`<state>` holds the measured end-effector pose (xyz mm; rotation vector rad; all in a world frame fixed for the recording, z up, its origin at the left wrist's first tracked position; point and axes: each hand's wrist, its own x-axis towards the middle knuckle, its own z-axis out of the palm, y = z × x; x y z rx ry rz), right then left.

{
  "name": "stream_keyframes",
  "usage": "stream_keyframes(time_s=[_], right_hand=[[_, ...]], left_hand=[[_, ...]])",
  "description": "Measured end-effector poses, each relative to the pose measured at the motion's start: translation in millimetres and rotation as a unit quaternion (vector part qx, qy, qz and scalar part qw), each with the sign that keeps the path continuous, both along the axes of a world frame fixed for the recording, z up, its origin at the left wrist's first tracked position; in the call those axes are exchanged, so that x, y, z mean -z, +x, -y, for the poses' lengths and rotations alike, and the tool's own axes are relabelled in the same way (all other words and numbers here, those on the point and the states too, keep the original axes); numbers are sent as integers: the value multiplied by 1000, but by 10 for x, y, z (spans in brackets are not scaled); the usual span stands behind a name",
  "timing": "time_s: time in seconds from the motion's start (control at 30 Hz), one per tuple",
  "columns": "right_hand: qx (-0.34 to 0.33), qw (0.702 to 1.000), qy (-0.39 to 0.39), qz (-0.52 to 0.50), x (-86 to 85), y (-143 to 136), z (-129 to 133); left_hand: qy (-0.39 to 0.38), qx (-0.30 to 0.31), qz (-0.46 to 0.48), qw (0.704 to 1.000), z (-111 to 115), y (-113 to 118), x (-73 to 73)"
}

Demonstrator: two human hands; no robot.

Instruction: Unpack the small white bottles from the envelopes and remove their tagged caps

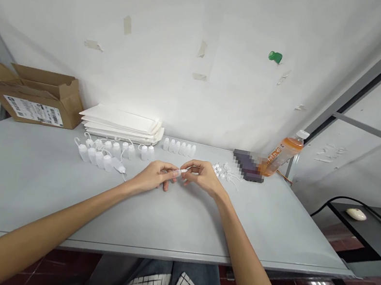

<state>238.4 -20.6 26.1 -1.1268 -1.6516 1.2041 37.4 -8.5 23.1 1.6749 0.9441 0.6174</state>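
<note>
The head camera showed both hands meeting above the middle of a grey table (pixel 196 234). The left hand (pixel 157 176) pinched a small white bottle (pixel 176 173) between thumb and forefinger; the right hand (pixel 202 176) pinched a white bit (pixel 184 171) at its end. The fingers hid how the two pieces joined.

Beyond the left wrist stood a group of white bottles with loops (pixel 99 160), one of them tipped over. A short row of plain bottles (pixel 179 148) stood behind the hands, near the wall (pixel 226 104). Just beside the right hand lay a pile of small white parts (pixel 221 170). Further right, a tilted drink bottle (pixel 285 154) stood next to a partly blurred phone (pixel 248 165). A paper stack (pixel 120 121) and an open cardboard box (pixel 45 97) filled the back left.
</note>
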Motion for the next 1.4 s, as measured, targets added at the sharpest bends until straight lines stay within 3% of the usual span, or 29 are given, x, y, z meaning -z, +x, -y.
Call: stream_keyframes(time_s=[0.3,0.53,1.03,1.27,1.4], right_hand=[[1,999,-23,-25,-71,-8,23],[7,997,-47,-65,-101,4,22],[79,995,5,-59,-137,129,-3],[149,985,59,59,-118,242,-32],[217,937,182,206,-42,365,-100]], left_hand=[[-8,16,23,1000,-7,-6,12],[-73,17,62,995,3,0,-57],[-81,0,82,993,-3,11,-58],[-86,-3,96,992,-22,-4,-6],[-88,3,93,992,-31,1,13]])
